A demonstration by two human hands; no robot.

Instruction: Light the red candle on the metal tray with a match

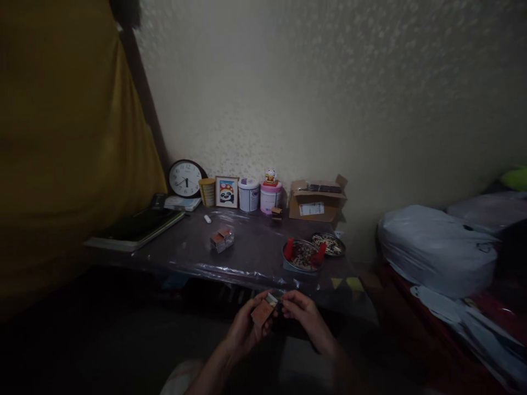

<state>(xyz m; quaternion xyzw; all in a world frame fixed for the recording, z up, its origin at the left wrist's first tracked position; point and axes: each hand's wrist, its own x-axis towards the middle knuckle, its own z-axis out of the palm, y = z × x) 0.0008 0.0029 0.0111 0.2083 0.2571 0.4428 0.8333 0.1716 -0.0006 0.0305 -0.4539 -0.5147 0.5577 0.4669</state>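
Note:
In front of the table's near edge, my left hand (245,328) is closed around a small reddish-brown matchbox (262,312). Its pale inner tray (272,299) sticks partly out at the far end. My right hand (305,314) is beside that end, thumb and fingertips pinched together. Whatever lies between those fingertips is too small and dark to make out. On the table beyond, a round dish (303,262) holds two red candles, the left candle (289,249) and the right candle (319,253), amid dark and light bits.
A clear-wrapped pack of matchboxes (222,240) lies mid-table. A second dish (328,244) holds many thin sticks. Along the wall stand a clock (185,178), a panda picture (227,192), tubs and a cardboard box (318,202). White bags (436,247) are piled at right.

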